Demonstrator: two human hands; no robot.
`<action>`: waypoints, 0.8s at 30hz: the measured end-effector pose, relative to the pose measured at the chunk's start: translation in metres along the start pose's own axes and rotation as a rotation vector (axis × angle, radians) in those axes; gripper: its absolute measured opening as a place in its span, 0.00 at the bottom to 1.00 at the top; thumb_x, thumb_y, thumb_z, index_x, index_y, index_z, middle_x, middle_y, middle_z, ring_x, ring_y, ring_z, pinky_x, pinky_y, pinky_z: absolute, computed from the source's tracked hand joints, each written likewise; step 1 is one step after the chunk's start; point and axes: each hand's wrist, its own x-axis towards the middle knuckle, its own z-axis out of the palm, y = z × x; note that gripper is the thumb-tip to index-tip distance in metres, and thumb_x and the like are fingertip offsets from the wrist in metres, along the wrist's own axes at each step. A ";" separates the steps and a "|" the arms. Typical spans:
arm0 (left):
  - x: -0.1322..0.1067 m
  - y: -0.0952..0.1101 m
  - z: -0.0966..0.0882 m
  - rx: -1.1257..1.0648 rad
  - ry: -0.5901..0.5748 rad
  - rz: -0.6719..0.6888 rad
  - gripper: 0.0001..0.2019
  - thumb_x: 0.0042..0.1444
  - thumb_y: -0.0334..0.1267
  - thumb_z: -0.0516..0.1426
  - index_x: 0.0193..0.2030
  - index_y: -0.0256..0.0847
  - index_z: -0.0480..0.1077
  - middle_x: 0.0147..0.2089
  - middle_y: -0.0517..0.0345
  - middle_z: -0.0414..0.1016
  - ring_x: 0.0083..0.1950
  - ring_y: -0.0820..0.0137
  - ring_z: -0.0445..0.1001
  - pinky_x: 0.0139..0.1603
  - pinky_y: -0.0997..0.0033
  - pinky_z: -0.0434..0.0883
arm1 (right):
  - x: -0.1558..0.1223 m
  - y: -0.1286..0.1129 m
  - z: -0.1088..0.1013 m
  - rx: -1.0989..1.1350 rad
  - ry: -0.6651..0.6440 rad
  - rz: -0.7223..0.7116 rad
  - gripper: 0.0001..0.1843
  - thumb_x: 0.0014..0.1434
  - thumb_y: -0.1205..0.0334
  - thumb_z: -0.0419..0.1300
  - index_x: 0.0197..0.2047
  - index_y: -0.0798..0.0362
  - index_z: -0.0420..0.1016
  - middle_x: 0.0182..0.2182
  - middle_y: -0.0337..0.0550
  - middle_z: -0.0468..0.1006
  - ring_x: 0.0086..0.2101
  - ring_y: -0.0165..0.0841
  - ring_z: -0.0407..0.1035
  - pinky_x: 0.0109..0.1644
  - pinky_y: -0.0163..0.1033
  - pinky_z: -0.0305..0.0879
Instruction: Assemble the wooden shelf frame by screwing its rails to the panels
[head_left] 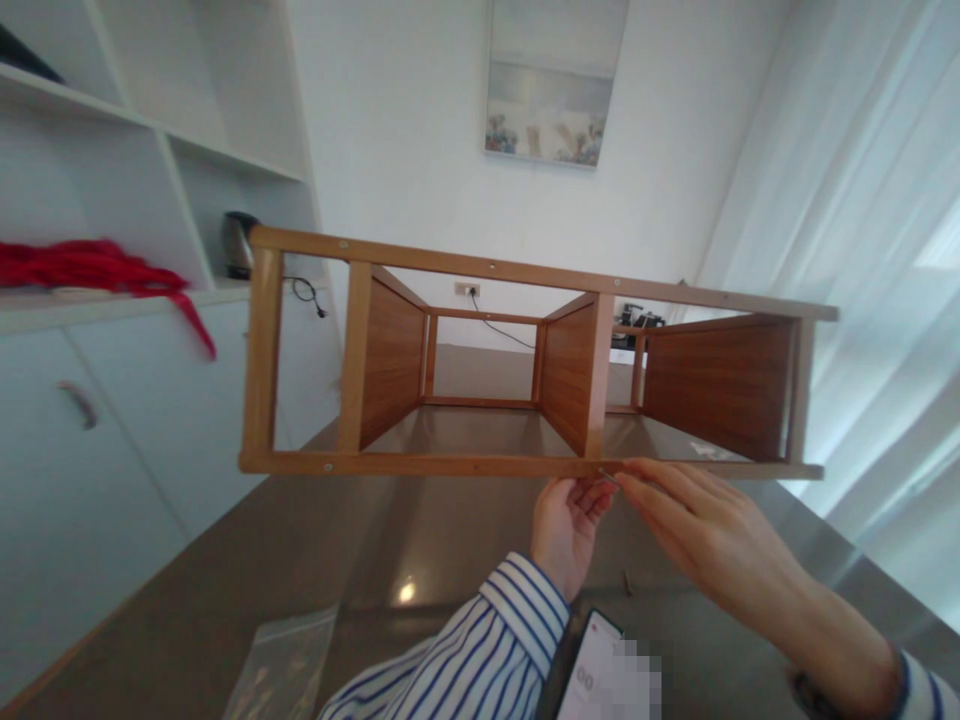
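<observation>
A clear bag (285, 668) lies at seven o'clock. Centrally, a wooden rack (568, 375) rests on its side, presumably for easier reach. At five, the left hand (567, 530) curls beside the lower rail (450, 466), its grip unclear; at four, the right hand (712, 535) pinches a slim metal piece (609, 478).

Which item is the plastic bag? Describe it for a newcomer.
Find the wooden shelf rack lying on its side across the picture. Below it, on the brown tabletop, go left past the striped left sleeve to the picture's bottom edge. The plastic bag is the flat, see-through item there; the phone, right of that sleeve, has a lit screen.
</observation>
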 end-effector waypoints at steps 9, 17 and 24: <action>0.001 -0.002 -0.002 -0.010 -0.001 0.020 0.06 0.55 0.30 0.53 0.32 0.33 0.71 0.29 0.52 0.77 0.29 0.72 0.75 0.33 0.73 0.71 | 0.002 -0.013 0.002 -0.043 -0.017 0.021 0.17 0.60 0.72 0.49 0.48 0.56 0.73 0.38 0.49 0.79 0.36 0.38 0.73 0.39 0.43 0.67; 0.002 -0.003 -0.004 -0.012 -0.042 0.030 0.07 0.55 0.30 0.52 0.33 0.33 0.72 0.29 0.52 0.77 0.29 0.72 0.76 0.34 0.73 0.71 | 0.003 -0.031 0.015 0.375 -0.044 0.492 0.14 0.64 0.61 0.47 0.47 0.51 0.71 0.32 0.43 0.80 0.30 0.35 0.74 0.32 0.37 0.66; -0.002 -0.001 0.001 0.032 -0.016 0.020 0.06 0.53 0.32 0.54 0.34 0.33 0.72 0.32 0.52 0.77 0.32 0.71 0.76 0.33 0.75 0.71 | 0.015 -0.049 0.021 1.093 0.094 0.831 0.12 0.61 0.56 0.51 0.42 0.53 0.70 0.35 0.46 0.80 0.29 0.31 0.73 0.32 0.35 0.69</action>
